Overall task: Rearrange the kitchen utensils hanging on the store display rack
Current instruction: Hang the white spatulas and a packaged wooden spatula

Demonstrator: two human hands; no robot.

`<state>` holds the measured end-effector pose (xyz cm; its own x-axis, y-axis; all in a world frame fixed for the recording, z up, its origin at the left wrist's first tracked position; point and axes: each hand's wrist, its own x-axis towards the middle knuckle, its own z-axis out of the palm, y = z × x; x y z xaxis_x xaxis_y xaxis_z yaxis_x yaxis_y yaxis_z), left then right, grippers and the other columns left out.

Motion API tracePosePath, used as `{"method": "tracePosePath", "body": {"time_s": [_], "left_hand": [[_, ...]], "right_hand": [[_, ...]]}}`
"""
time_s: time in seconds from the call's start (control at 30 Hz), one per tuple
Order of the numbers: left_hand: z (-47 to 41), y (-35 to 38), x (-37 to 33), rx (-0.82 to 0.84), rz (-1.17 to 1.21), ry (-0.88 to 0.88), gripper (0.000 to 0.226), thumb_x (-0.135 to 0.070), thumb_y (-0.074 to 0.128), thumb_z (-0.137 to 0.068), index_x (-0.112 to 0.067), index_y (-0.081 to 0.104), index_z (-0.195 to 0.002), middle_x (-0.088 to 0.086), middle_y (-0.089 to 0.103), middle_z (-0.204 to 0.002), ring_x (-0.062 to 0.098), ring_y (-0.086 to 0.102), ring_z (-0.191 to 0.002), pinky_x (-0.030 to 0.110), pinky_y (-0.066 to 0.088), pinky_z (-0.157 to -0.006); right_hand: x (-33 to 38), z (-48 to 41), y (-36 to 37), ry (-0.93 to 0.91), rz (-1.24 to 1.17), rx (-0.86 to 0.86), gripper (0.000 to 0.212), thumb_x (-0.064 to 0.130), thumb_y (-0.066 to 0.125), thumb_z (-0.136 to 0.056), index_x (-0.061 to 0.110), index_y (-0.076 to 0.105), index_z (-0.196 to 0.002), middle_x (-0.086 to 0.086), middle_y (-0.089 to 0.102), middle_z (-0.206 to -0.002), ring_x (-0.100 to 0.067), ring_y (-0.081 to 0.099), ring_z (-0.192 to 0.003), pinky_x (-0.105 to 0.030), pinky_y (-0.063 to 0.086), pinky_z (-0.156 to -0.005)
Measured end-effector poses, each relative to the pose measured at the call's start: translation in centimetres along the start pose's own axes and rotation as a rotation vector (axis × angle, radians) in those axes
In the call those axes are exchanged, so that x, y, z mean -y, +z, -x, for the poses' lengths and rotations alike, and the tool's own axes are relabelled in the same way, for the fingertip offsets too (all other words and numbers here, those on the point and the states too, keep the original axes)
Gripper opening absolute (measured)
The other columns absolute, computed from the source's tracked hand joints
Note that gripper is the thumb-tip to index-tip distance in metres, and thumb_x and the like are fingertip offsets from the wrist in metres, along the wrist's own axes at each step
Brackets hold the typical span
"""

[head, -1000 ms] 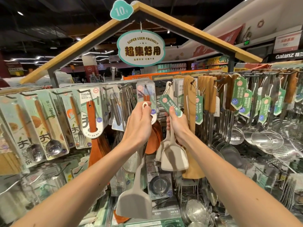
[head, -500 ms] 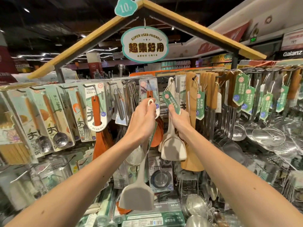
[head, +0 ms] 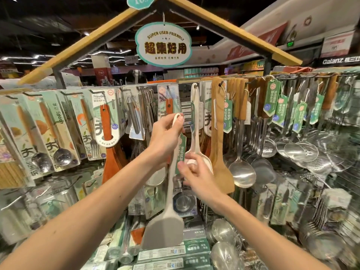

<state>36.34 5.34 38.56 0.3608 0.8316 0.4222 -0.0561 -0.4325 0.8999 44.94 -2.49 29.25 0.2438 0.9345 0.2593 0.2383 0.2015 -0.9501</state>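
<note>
L hand [head: 165, 137] pinches spatula [head: 163, 228] loop, frame centre; it hangs free, off rack [head: 292, 76]. R hand [head: 196, 176] has dropped to spoon [head: 195, 129] bowl, grip unclear. Spatula needs rehanging.

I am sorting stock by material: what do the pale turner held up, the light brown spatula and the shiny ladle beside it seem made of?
Pale turner: probably silicone or plastic; smooth, matte, uniform beige. Light brown spatula: wood, unvarnished by its look; dull surface with faint grain. Shiny ladle: metal, likely stainless steel; mirror-bright bowl with reflections.
</note>
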Motion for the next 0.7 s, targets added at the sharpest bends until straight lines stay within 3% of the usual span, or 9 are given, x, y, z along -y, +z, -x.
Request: {"method": "tracePosePath", "body": {"time_s": [0.1, 0.2, 0.27, 0.33, 0.47, 0.57, 0.63, 0.7], "left_hand": [[-0.2, 1.7, -0.4, -0.035, 0.141, -0.084, 0.022, -0.031, 0.051, -0.103, -0.021, 0.068, -0.093, -0.001, 0.061, -0.076, 0.015, 0.059, -0.07, 0.03, 0.049, -0.066], [-0.2, 2.6, -0.1, 0.004, 0.138, -0.103, 0.025, -0.035, 0.051, -0.103, -0.013, 0.064, -0.098, 0.001, 0.063, -0.077, 0.016, 0.061, -0.068, 0.03, 0.051, -0.063], [-0.2, 2.7, 0.4, 0.043, 0.072, -0.071, 0.019, -0.034, 0.055, -0.101, -0.018, 0.065, -0.099, -0.002, 0.069, -0.083, 0.014, 0.066, -0.075, 0.033, 0.053, -0.071], [-0.2, 2.7, 0.6, 0.063, -0.004, -0.03, 0.015, -0.034, 0.058, -0.099, -0.023, 0.068, -0.098, -0.006, 0.073, -0.087, 0.014, 0.07, -0.082, 0.035, 0.054, -0.076], [-0.8, 3.0, -0.6, 0.092, -0.094, 0.127, 0.016, -0.029, 0.064, -0.096, -0.016, 0.07, -0.102, -0.006, 0.071, -0.082, 0.008, 0.066, -0.073, 0.026, 0.053, -0.067], [-2.5, 3.1, -1.9, 0.071, -0.014, 0.159, 0.035, -0.019, 0.073, -0.09, -0.018, 0.058, -0.121, 0.007, 0.069, -0.085, 0.009, 0.067, -0.067, 0.027, 0.056, -0.06], [-4.0, 3.4, -2.2, 0.031, -0.031, 0.203, 0.049, -0.021, 0.077, -0.086, -0.022, 0.053, -0.129, 0.012, 0.071, -0.088, 0.018, 0.072, -0.076, 0.04, 0.061, -0.069], [-5.5, 3.8, -2.3, -0.009, -0.088, 0.239, 0.05, -0.028, 0.079, -0.083, -0.031, 0.054, -0.127, 0.006, 0.074, -0.085, 0.02, 0.074, -0.08, 0.049, 0.061, -0.077]], "right_hand": [[-0.4, 0.6, 0.6, -0.039, -0.05, -0.014, 0.014, 0.033, 0.044, -0.104, 0.029, 0.05, -0.116, 0.004, 0.067, -0.084, -0.015, 0.068, -0.071, -0.031, 0.056, -0.07], [-0.7, 0.7, -0.1, -0.02, -0.179, -0.134, 0.018, 0.027, 0.036, -0.107, 0.017, 0.052, -0.105, 0.0, 0.049, -0.066, -0.011, 0.044, -0.05, -0.023, 0.04, -0.047], [-0.1, 0.7, -1.0, -0.022, -0.19, -0.205, 0.022, 0.027, 0.037, -0.107, 0.014, 0.054, -0.108, 0.006, 0.042, -0.06, -0.006, 0.035, -0.047, -0.021, 0.03, -0.045], [0.0, 0.3, -1.8, -0.049, -0.138, -0.255, 0.022, 0.035, 0.042, -0.105, 0.02, 0.058, -0.101, 0.01, 0.042, -0.055, -0.006, 0.034, -0.047, -0.024, 0.029, -0.046], [0.1, -1.1, -3.2, -0.063, 0.096, -0.373, 0.048, 0.078, 0.044, -0.085, 0.032, 0.057, -0.081, 0.01, 0.052, -0.058, -0.018, 0.05, -0.057, -0.046, 0.046, -0.058], [1.2, -2.6, -3.7, -0.128, -0.083, -0.381, 0.028, 0.048, 0.052, -0.098, 0.026, 0.057, -0.081, 0.011, 0.046, -0.055, -0.011, 0.042, -0.051, -0.036, 0.037, -0.054], [2.4, -3.7, -4.1, -0.139, -0.179, -0.394, 0.022, 0.031, 0.053, -0.101, 0.019, 0.058, -0.085, 0.008, 0.046, -0.052, -0.009, 0.039, -0.046, -0.028, 0.034, -0.05], [3.2, -4.8, -4.3, -0.138, -0.201, -0.401, 0.017, 0.03, 0.053, -0.101, 0.019, 0.062, -0.092, 0.009, 0.049, -0.052, -0.008, 0.042, -0.045, -0.025, 0.036, -0.048]]}}
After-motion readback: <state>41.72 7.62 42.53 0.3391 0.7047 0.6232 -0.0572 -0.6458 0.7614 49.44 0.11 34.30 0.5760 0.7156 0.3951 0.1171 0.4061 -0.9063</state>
